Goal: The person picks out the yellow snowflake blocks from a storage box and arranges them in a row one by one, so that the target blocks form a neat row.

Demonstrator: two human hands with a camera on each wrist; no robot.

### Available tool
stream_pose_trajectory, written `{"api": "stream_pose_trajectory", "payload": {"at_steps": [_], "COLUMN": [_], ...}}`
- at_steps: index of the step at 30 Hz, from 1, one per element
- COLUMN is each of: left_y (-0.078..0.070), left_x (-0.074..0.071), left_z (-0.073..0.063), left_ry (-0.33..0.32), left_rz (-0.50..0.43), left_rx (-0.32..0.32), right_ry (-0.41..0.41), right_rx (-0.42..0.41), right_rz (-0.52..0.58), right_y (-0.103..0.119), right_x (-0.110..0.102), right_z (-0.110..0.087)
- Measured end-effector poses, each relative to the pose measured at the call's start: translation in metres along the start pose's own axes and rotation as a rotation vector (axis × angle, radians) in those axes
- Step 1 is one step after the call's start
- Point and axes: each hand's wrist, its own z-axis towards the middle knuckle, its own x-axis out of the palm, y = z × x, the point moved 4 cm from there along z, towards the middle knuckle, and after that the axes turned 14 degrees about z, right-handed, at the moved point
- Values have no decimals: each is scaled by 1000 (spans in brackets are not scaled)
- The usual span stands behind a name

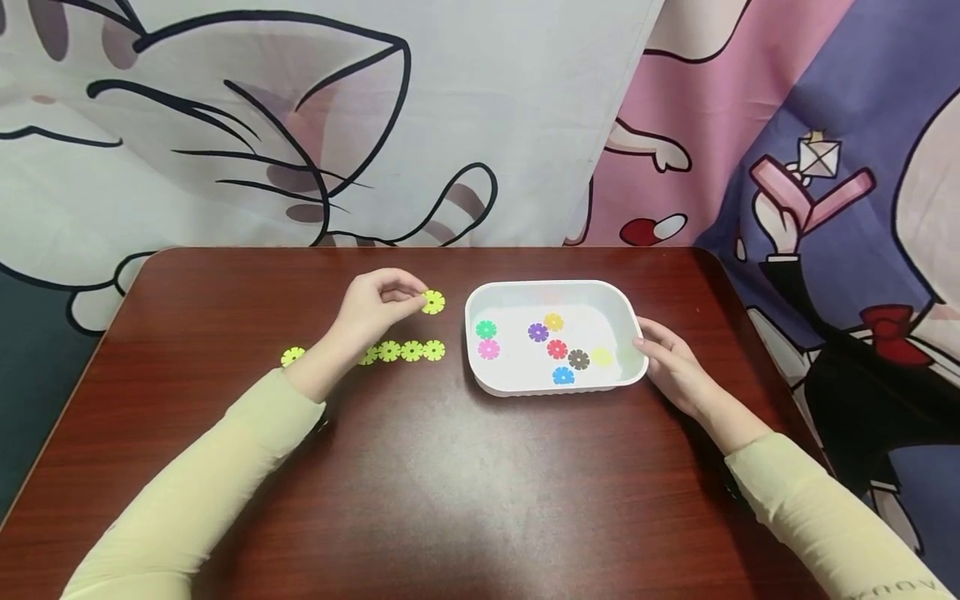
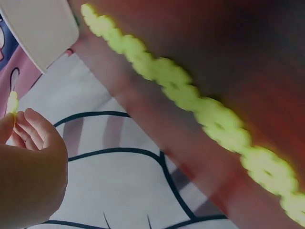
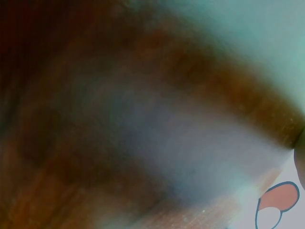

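My left hand [image 1: 378, 300] pinches a yellow-green notched disc [image 1: 432, 302] between thumb and fingertips, above the table behind a row of similar discs. In the left wrist view the pinched disc [image 2: 13, 102] appears edge-on. The row of yellow-green discs [image 1: 412, 351] lies on the table, partly covered by the left forearm; the left wrist view shows the row of discs [image 2: 219, 125] close up. My right hand [image 1: 675, 367] holds the right rim of a white tray [image 1: 555, 387], thumb on top. Inside the tray lie several flower-shaped discs, among them a red disc [image 1: 557, 349] and a pale yellow disc [image 1: 602, 357].
The brown wooden table [image 1: 480, 483] reaches back to a cartoon-printed cloth [image 1: 525, 125]. Green [image 1: 486, 329] and pink discs [image 1: 489, 349] sit by the tray's left wall. The right wrist view is mostly blurred.
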Motion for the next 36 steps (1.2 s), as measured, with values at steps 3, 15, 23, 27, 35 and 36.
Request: {"api": "stream_pose_trajectory", "payload": {"at_steps": [3,15,23,27,35,36], "left_y": [9,48,74,86,114,117], "left_x": [-8,-47,-70,-82,-101,-103], "left_z": [-8,-41,-58,-67,-80,-82], "left_ry": [-4,-31,-80,-92,-132,-136], "left_rz": [43,50,98,108,140,151], "left_rx": [-11,-66,-83,-107,-137,-148], "right_ry": [-1,-6,-7,-4,0,0], "right_rx": [1,3,5,7,-5,-4], "right_rz": [5,-16,-23,-22,-23,-24], "right_y": [0,1,1,1,1,0], "right_x": [0,0,1,1,0,1], "right_z": [0,0,-1,0,-1,-1]}}
